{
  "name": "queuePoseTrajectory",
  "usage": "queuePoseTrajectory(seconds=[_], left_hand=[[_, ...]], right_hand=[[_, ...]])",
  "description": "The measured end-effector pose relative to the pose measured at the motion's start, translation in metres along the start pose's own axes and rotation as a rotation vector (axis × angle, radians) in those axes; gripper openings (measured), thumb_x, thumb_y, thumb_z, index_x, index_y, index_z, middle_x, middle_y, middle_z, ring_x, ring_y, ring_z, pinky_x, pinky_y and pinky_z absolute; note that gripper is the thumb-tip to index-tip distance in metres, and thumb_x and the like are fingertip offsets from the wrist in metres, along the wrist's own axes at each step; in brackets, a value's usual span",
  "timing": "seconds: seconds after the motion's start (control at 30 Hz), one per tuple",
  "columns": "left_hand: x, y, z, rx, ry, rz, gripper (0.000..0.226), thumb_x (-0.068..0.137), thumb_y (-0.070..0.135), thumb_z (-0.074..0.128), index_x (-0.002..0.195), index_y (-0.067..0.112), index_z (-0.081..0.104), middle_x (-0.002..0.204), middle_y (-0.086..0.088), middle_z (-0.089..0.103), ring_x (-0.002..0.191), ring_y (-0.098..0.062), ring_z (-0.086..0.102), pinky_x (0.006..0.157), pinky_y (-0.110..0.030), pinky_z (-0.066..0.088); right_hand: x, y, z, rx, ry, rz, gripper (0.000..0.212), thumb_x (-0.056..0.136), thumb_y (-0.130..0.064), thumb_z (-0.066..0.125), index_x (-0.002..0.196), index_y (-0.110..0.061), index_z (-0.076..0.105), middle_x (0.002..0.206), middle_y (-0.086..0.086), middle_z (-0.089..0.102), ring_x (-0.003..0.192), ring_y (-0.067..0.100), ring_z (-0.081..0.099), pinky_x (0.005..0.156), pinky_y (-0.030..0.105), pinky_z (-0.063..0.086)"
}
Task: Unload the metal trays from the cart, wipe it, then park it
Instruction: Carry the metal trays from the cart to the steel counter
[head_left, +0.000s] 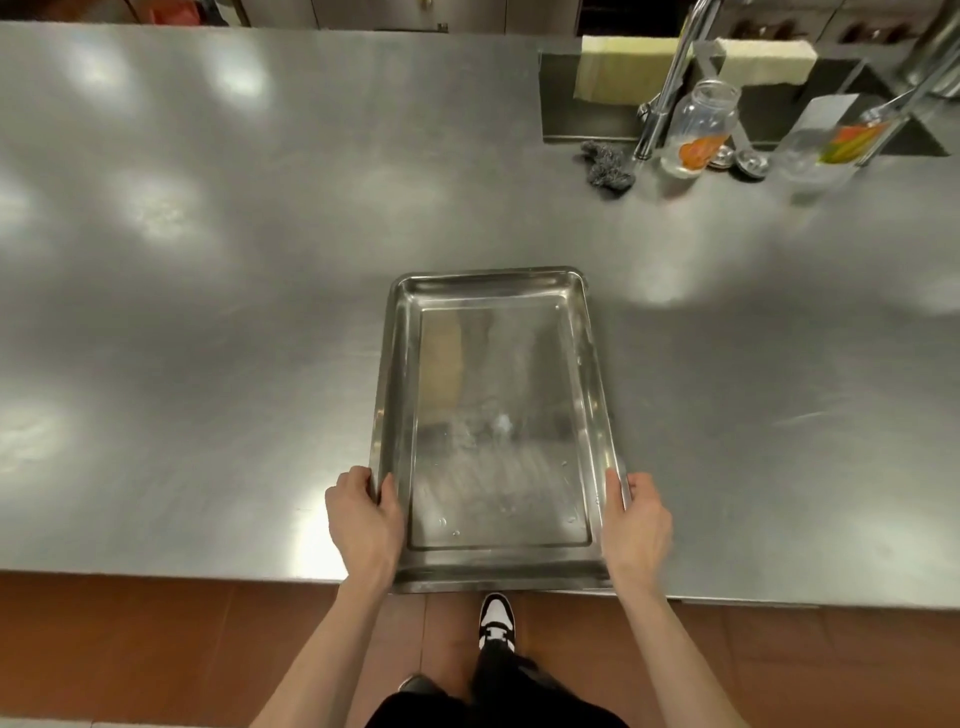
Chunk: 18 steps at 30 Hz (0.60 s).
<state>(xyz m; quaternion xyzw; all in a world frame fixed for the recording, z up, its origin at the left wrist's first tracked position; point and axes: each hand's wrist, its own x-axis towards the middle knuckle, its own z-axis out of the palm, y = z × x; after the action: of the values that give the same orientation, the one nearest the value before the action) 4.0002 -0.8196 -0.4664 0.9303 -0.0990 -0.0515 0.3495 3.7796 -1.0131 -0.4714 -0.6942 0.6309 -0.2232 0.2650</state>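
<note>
A shallow rectangular metal tray (493, 291) lies lengthwise on the steel counter (208, 312), its near end level with the counter's front edge. A few water drops sit inside it. My left hand (363, 519) grips the tray's left rim near the front corner, thumb over the rim. My right hand (636, 525) grips the right rim at the same depth. The cart is not in view.
At the back right is a sink (587, 119) with a tap (670, 78), two clear jars (698, 130), a steel scourer (605, 163), ladles and pale cloths hung over the sink edge. Brown floor tiles (156, 649) and my shoe (496, 621) show below the counter.
</note>
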Motion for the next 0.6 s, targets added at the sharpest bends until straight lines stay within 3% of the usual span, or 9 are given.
queuePoseTrajectory(seconds=[0.1,0.23,0.6], left_hand=[[0.002,-0.005,0.005,0.03,0.018,0.035,0.022,0.094,0.012,0.07,0.079,0.01,0.054,0.077,-0.001,0.049,0.078,-0.029,0.044,0.066,-0.038,0.033],[0.003,-0.011,0.009,0.035,0.033,0.034,0.019,0.093,0.011,0.072,0.083,0.01,0.055,0.081,-0.002,0.049,0.081,-0.028,0.043,0.067,-0.039,0.034],[0.005,-0.01,0.011,-0.024,0.044,0.049,0.023,0.095,0.007,0.07,0.086,0.012,0.049,0.09,-0.003,0.049,0.067,-0.026,0.048,0.064,-0.034,0.035]], right_hand=[[0.001,0.0,0.005,0.056,0.02,-0.049,0.024,0.104,-0.025,0.061,0.099,-0.003,0.068,0.087,0.002,0.06,0.08,0.025,0.057,0.071,0.032,0.041],[0.002,0.003,0.013,0.092,0.014,-0.09,0.015,0.102,-0.017,0.063,0.096,-0.004,0.069,0.087,-0.001,0.057,0.084,0.024,0.056,0.075,0.031,0.04],[0.002,0.009,0.026,0.085,0.031,-0.131,0.007,0.1,-0.011,0.066,0.097,-0.005,0.065,0.095,-0.001,0.047,0.08,0.024,0.053,0.072,0.034,0.044]])
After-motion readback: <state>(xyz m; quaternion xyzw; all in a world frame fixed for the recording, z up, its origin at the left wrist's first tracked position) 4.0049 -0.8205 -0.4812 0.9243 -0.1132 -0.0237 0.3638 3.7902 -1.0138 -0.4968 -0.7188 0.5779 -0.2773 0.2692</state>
